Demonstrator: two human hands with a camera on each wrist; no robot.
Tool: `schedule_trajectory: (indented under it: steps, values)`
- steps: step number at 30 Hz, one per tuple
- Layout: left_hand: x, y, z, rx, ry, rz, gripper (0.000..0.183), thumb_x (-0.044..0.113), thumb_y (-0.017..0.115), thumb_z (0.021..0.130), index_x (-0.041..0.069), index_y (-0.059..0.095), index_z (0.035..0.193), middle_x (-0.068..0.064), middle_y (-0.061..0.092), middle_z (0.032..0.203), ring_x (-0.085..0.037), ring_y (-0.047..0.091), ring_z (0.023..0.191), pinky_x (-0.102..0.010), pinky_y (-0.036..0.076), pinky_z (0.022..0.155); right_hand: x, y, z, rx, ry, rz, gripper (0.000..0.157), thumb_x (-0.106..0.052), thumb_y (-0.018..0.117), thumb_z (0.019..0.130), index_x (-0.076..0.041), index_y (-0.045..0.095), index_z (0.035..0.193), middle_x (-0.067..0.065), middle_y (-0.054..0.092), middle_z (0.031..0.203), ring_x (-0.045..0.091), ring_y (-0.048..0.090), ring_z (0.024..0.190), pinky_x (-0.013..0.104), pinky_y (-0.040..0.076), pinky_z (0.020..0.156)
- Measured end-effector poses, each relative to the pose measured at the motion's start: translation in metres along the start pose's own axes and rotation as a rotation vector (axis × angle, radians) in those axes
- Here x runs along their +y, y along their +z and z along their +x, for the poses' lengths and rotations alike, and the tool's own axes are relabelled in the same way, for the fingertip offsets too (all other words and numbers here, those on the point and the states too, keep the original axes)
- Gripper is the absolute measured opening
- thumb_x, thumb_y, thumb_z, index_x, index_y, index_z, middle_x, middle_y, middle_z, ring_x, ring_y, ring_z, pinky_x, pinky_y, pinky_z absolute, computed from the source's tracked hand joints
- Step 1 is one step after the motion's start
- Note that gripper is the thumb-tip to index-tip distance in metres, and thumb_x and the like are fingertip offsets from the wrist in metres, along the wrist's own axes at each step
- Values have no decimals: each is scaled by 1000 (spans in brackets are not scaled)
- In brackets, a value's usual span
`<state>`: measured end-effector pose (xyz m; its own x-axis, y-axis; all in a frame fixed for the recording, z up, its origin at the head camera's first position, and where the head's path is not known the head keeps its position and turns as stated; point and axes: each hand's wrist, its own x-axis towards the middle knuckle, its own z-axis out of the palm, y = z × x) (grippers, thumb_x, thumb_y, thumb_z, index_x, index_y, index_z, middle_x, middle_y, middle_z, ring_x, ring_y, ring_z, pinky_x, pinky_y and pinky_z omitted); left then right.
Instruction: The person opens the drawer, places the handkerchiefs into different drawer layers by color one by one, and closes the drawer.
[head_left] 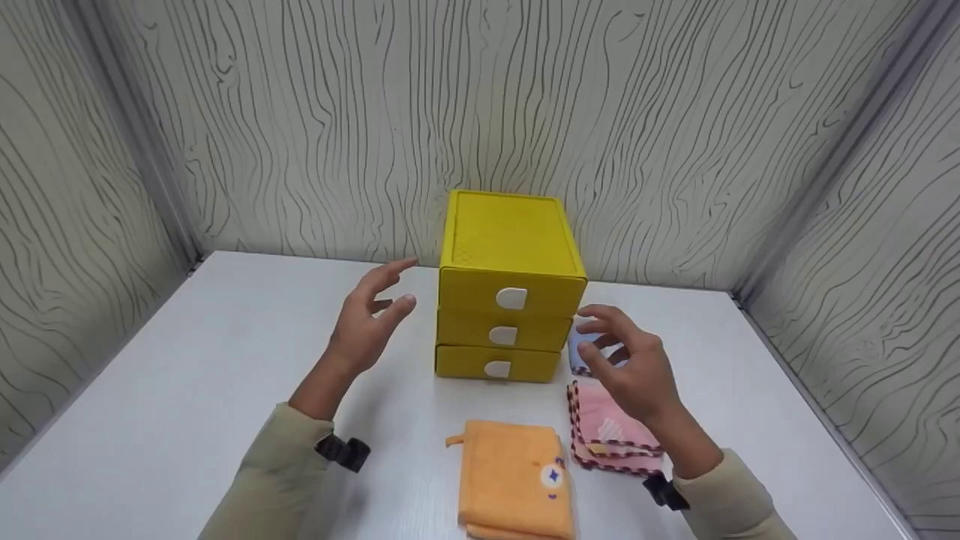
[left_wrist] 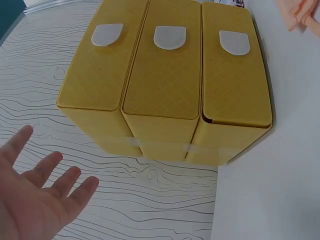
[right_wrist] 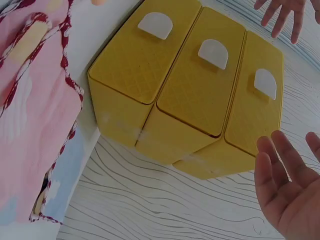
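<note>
A yellow three-drawer box (head_left: 514,232) stands at the back of the white table, its drawers closed, each with a white tab handle (head_left: 511,298). To its left hovers my left hand (head_left: 367,319), fingers spread and holding nothing; the left wrist view shows that hand (left_wrist: 45,195) apart from the box. My right hand (head_left: 634,364) is raised at the box's right side, fingers loosely bent, with nothing in it. Beneath it lie a folded pink towel (head_left: 611,420) with a striped edge and, farther back, a partly hidden blue towel (head_left: 579,349).
A folded orange towel (head_left: 514,476) with a small animal face and a hanging loop lies in front of the box. Wood-grain patterned panels (head_left: 315,135) rise behind the white table (head_left: 225,337) and on both sides.
</note>
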<state>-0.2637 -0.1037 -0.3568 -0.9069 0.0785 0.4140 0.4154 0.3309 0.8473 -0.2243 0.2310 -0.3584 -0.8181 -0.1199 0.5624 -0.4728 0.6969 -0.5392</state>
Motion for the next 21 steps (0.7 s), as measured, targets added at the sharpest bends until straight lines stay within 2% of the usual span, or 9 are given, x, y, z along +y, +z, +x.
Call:
schedule_trajectory:
  steps: [6,10,17,21]
  values:
    - [3,4,18,-44,-41,-22,47,32,53,95,28,47,141,-1,37,152,-27,35,140,-48,38,108,-7,17,10,-18,-9,154,34,-16,65,88,-15,61,122,4,74,98,9,63,64,25,53,56]
    - [3,6,31,-63,-60,-5,47,35,53,94,31,47,141,1,36,152,-26,35,140,-47,38,109,-11,29,18,-28,-12,215,35,-17,65,89,-14,61,123,6,73,98,11,62,66,25,53,57]
    - [4,9,51,-79,-119,47,44,40,52,94,37,50,137,4,38,151,-24,36,139,-49,36,109,-14,47,27,-47,15,261,36,-20,66,88,-20,61,124,6,73,101,14,62,72,27,54,64]
    - [3,13,61,-94,-154,1,43,41,50,94,37,51,136,5,38,151,-24,36,138,-54,35,109,-13,53,31,-42,35,265,35,-23,66,88,-25,61,122,4,74,100,15,61,72,27,53,63]
